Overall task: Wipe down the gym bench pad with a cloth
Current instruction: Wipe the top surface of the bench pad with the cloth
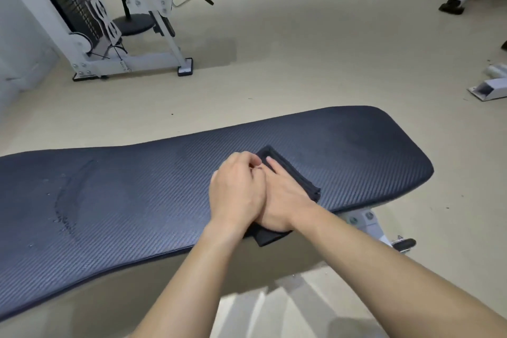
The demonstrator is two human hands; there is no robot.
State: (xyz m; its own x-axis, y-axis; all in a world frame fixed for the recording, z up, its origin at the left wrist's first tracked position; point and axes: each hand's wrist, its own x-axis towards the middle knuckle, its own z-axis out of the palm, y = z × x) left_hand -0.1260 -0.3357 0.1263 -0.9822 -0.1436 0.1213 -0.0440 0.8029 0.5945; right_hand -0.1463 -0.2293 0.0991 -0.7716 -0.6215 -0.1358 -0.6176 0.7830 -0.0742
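A long black textured bench pad (115, 200) runs across the view from lower left to right. A folded black cloth (299, 181) lies flat on the pad, right of its middle, with one corner hanging over the near edge. My right hand (285, 197) lies flat on the cloth, fingers pointing away. My left hand (236, 189) rests partly on top of the right hand, fingers curled. Wet streaks and droplets (65, 206) show on the pad's left part.
A white cable weight machine (118, 22) with a black seat stands on the beige floor at the back left. White frame parts (488, 88) lie at the right edge. The bench's white bracket and black knob (403, 244) stick out under the pad's right end.
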